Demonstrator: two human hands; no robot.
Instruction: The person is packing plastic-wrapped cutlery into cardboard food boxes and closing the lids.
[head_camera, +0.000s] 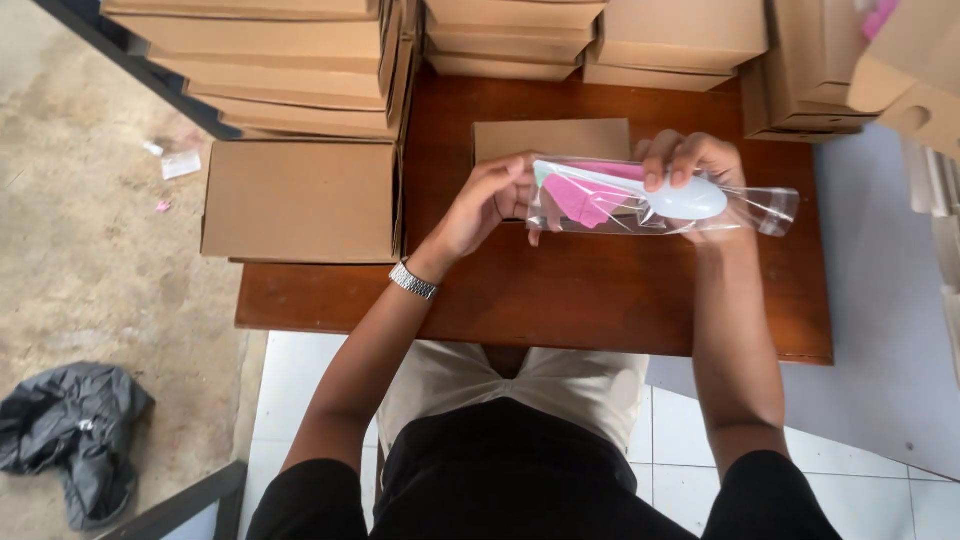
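Note:
Both my hands hold a clear plastic sleeve (762, 207) over the brown wooden table (560, 290). Inside it lies a white spoon-shaped utensil (682, 200) together with pink pieces (583, 200). My left hand (486, 205), with a metal watch on the wrist, grips the sleeve's left end. My right hand (690, 160) pinches it from above near the white bowl-shaped end. A small closed cardboard box (550, 138) lies on the table just behind the sleeve.
Stacks of flat cardboard boxes (280, 70) line the table's far side, with more boxes (815, 75) at the right. One larger box (300, 200) lies at the left edge. A dark cloth (70, 430) lies on the concrete floor at lower left.

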